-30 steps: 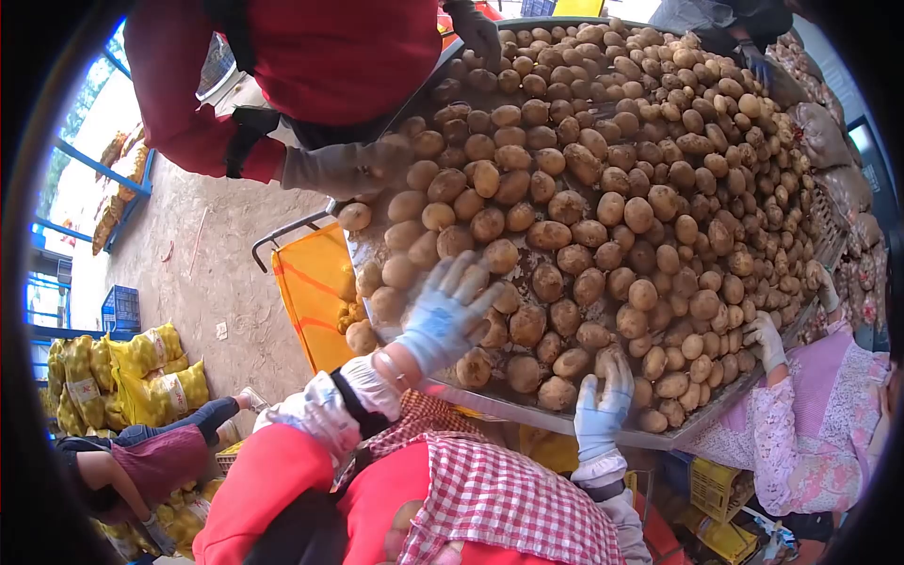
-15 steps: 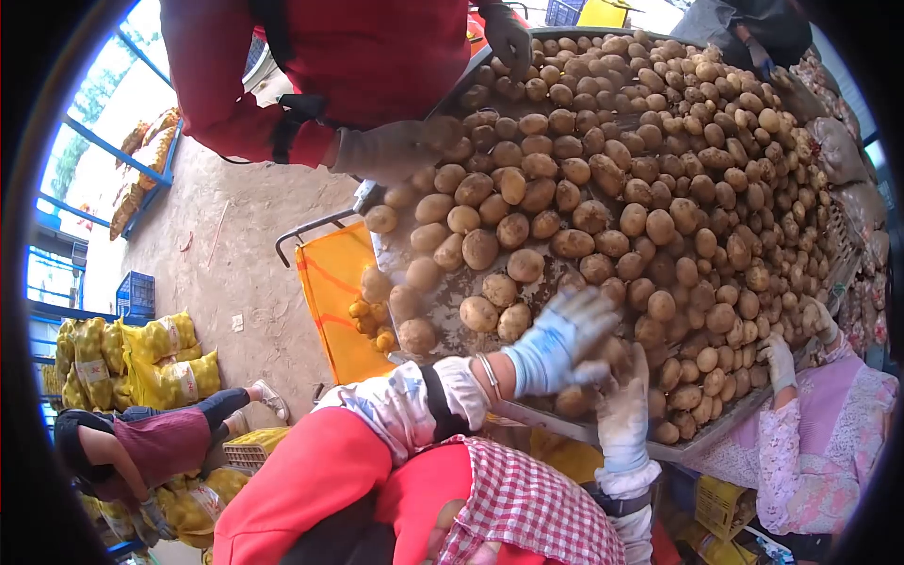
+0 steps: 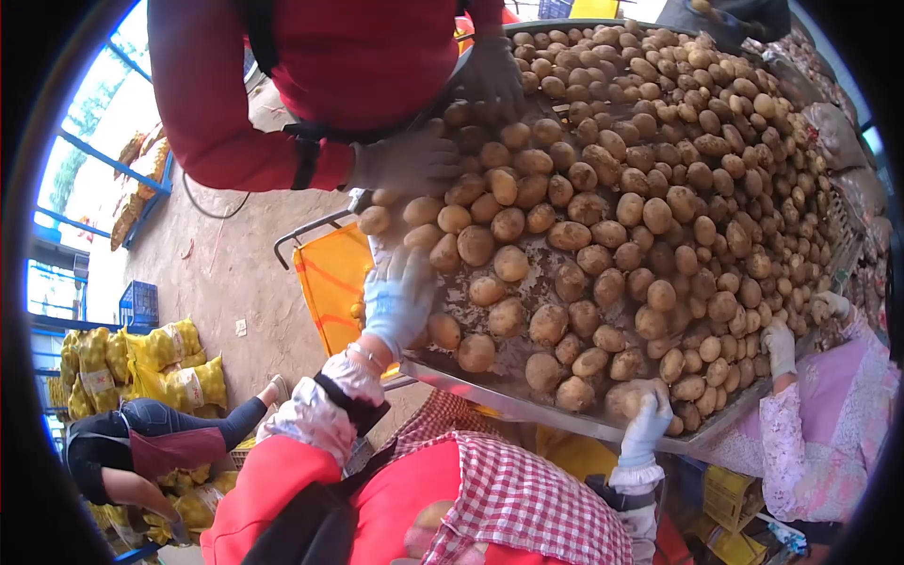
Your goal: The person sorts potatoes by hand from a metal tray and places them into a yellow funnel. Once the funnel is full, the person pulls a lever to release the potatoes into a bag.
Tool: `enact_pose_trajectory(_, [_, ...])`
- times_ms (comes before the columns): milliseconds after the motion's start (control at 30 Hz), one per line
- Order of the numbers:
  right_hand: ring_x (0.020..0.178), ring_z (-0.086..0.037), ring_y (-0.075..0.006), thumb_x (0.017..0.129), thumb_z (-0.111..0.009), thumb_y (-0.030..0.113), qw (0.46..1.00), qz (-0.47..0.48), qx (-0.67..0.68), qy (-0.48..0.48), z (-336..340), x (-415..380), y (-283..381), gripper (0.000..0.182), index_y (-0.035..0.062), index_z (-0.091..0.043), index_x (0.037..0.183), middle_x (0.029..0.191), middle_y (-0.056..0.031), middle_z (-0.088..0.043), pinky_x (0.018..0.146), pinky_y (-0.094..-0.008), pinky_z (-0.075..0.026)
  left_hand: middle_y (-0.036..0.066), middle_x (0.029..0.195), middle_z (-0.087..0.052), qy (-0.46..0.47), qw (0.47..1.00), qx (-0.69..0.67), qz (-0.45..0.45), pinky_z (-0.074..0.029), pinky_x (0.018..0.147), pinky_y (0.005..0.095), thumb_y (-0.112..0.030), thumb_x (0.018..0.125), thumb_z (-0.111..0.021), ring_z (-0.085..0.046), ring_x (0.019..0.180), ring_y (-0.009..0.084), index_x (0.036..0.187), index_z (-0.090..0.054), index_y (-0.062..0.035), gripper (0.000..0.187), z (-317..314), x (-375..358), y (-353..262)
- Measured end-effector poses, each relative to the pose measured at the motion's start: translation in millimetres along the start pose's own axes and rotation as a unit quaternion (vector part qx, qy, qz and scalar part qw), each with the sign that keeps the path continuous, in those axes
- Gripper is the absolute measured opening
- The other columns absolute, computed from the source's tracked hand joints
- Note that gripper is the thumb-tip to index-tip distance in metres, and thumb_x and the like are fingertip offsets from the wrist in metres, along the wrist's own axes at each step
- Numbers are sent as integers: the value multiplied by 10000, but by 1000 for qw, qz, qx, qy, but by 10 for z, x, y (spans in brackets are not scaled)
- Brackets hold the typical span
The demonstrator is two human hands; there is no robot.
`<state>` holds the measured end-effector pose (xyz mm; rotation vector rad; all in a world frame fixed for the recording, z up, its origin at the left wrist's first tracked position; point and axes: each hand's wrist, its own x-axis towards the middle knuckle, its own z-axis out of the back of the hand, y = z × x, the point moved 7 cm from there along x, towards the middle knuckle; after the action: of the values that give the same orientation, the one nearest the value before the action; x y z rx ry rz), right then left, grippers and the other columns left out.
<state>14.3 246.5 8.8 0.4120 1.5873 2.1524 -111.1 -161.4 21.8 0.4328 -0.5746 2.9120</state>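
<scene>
My left hand (image 3: pixel 397 297), in a pale blue and white glove, is over the left end of the sorting table (image 3: pixel 513 403). Its fingers look outstretched and somewhat blurred, close to a potato (image 3: pixel 443 330). At the front edge, my right hand (image 3: pixel 648 414) wears a similar glove and has its fingers curled round a potato (image 3: pixel 623 399). Many brown, dusty potatoes (image 3: pixel 603 235) cover the tabletop, looser towards the left, where bare metal shows between them.
Opposite me, a person in red has both gloved hands (image 3: pixel 410 160) among the potatoes. Another person's gloved hand (image 3: pixel 780 348) works at the right. An orange bag (image 3: pixel 330 282) hangs at the table's left end. Filled yellow sacks (image 3: pixel 174 367) stand left, beside a bending person (image 3: pixel 179 443).
My left hand has swept left across the front of the table to its left end. My right hand has shifted down towards the edge. Several potatoes have moved, and the person opposite leans further in.
</scene>
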Motion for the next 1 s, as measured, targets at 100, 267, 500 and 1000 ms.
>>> enact_pose_trajectory(100, [751, -574, -139, 874, -512, 106, 999, -21, 1, 25, 32, 118, -143, 203, -29, -661, 847, 785, -56, -630, 687, -293, -473, 180, 1267, -569, 101, 992, 34, 69, -405, 971, 517, -234, 791, -662, -529, 1140, 391, 1218, -568, -80, 464, -265, 138, 98])
enact_pose_trajectory(267, [759, -566, -138, 859, -479, 67, 992, -11, 45, -117, 470, -23, -161, 218, -50, -640, 948, 836, -61, -638, 740, -298, -512, 221, 1380, -472, 101, 993, -56, -40, -371, 1040, 522, -272, 780, -681, -480, 1220, 446, 1346, -484, -62, 635, -152, -334, -389])
enact_pose_trajectory(500, [799, -558, -121, 914, -552, 80, 976, -213, 46, 12, 37, -64, -342, 166, -21, -647, 1006, 878, -13, -609, 738, -261, -469, 235, 1469, -374, 139, 985, -64, -78, -313, 1093, 567, -311, 811, -667, -347, 1346, 466, 1419, -408, -58, 707, -422, -137, -744])
enact_pose_trajectory(1000, [678, -597, -142, 941, -514, 137, 986, -93, 133, 41, -140, -149, -242, 261, -39, -629, 1096, 828, -93, -655, 640, -266, -523, 179, 1028, -680, 195, 969, 13, 149, -518, 811, 454, -313, 855, -653, -658, 941, 375, 1147, -568, -102, 370, -388, 568, 406])
